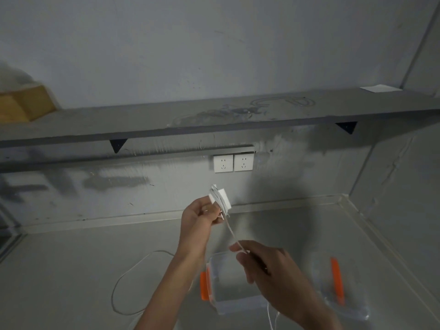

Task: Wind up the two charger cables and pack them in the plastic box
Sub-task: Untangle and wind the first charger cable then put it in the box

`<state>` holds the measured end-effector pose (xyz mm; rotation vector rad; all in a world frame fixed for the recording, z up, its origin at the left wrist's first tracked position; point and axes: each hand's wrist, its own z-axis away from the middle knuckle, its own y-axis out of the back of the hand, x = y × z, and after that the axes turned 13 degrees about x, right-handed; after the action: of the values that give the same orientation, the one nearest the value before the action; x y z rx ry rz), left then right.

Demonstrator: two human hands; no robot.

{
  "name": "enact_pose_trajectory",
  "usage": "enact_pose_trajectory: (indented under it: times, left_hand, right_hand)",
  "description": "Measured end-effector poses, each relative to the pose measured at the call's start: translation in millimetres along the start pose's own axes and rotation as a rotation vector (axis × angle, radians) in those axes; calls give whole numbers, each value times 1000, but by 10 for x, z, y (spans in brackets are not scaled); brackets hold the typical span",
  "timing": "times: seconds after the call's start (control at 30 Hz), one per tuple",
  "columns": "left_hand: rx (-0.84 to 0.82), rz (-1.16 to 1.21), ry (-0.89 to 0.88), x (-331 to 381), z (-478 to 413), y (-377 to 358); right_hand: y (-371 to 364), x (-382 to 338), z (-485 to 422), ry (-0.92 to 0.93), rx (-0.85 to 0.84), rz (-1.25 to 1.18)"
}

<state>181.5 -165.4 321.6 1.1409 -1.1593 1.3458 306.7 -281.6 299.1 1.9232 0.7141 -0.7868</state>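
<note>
Two hands raised above plastic box (234,303). Left hand (198,217) grips white charger block (220,198) with cable turns wound round it — fingers curled tight on block, up and left of box. Right hand (264,267) pinches taut cable (232,231) between thumb and fingertips, directly over box. Loose cable loop (126,277) lies on floor left of box. Box lid (340,291), orange-clipped, rests right of box.

The left hand (197,219) is gripping a white charger (220,198) with cable (234,236) turns around it; the right hand (269,267) is pinching the cable above the open box (228,303).
</note>
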Motion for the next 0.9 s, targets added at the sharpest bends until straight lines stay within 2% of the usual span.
enact_pose_trajectory:
  times: [0.1,0.17,0.23,0.3,0.4,0.47,0.57,0.63,0.73,0.8,0.9]
  left_hand:
    - [6,-211,-161,-65,48,-4]
    - [-66,-305,-257,-57,184,-29]
    - [-167,-381,-332,-17,319,-38]
    - [-263,-427,-429,78,436,-19]
    - [-357,-408,-509,281,551,45]
    - [-352,-389,-505,397,585,83]
    - [-382,-381,-418,503,616,99]
    - [-433,-373,-393,545,664,123]
    - [-464,-349,-357,589,656,179]
    - [-449,-303,-289,583,587,195]
    - [-458,-13,-75,534,452,144]
  right_hand:
    - [218,-107,-56,166,80,176]
    - [376,-144,-193,302,185,358]
    - [544,-184,-362,406,277,435]
    - [704,-229,-516,472,311,404]
    - [835,-239,-685,474,302,178]
    - [840,-225,-700,470,312,58]
    - [831,-250,-689,546,377,49]
    - [796,-222,-763,505,346,17]
    - [618,-87,-885,282,176,-225]
    - [436,37,-866,141,125,-379]
    - [172,160,-678,-5,146,-391]
